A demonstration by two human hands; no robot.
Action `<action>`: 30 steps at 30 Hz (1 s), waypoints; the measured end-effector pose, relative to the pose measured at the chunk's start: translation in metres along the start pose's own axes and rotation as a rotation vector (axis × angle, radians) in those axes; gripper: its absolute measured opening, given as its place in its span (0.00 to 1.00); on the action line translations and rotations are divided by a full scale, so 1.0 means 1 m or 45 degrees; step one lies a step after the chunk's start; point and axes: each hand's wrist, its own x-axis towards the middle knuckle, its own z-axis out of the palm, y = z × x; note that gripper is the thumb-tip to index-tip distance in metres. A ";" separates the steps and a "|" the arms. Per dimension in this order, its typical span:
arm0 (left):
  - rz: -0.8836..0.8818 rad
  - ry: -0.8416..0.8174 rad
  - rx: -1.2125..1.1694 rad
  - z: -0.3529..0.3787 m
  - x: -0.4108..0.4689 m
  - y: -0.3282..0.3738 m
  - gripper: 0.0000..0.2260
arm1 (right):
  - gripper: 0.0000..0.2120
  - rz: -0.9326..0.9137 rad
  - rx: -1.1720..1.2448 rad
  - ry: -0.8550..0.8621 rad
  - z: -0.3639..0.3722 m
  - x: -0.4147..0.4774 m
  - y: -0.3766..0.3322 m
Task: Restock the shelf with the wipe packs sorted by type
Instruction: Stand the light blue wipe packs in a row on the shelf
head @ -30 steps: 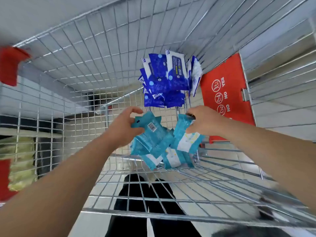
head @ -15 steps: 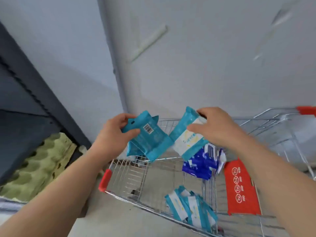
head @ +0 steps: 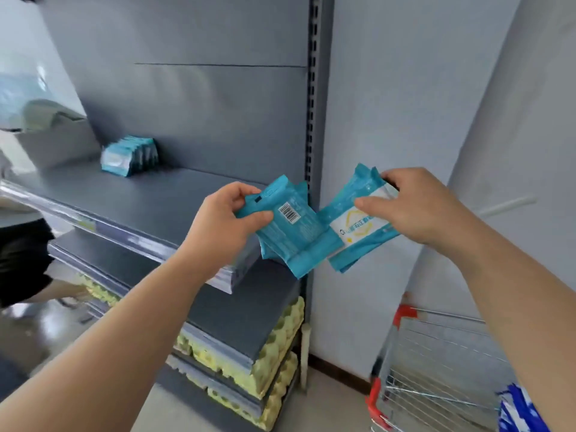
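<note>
Grey metal shelving (head: 140,198) fills the left of the view, with a slotted upright (head: 311,120) at its right end and a pale wall (head: 405,120) beyond. A row of teal wipe packs (head: 129,155) stands on edge on the upper shelf, near its back panel and well apart from the hands. Yellow egg trays (head: 280,338) sit stacked on the lower shelves.

The left grip (head: 224,226), a bare hand, has its thumb and fingers clamped on the upper left corner of a small bundle of teal packs (head: 299,238), barcode side facing the camera. The right grip (head: 417,207) pinches the top of a second teal bundle (head: 355,226), whose white label with a yellow hexagon faces up. Both bundles hang in the air in front of the shelf's right end, just beside the upright, and their near edges overlap in the view.

A wire shopping cart (head: 436,363) with red corner guards stands at lower right, with dark blue packs (head: 517,410) showing at its near edge. Another person (head: 21,260) in dark clothes bends towards the low shelves at far left.
</note>
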 end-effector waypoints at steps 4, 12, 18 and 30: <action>-0.019 0.122 0.015 -0.089 0.016 -0.010 0.10 | 0.09 -0.039 0.122 -0.052 0.054 0.033 -0.073; -0.157 0.301 -0.017 -0.207 0.083 -0.066 0.11 | 0.10 -0.005 0.262 -0.175 0.161 0.125 -0.152; -0.212 0.318 -0.049 -0.267 0.158 -0.118 0.10 | 0.14 0.066 0.301 -0.244 0.233 0.208 -0.178; -0.252 0.193 -0.323 -0.335 0.284 -0.199 0.12 | 0.10 0.322 0.214 -0.177 0.356 0.318 -0.187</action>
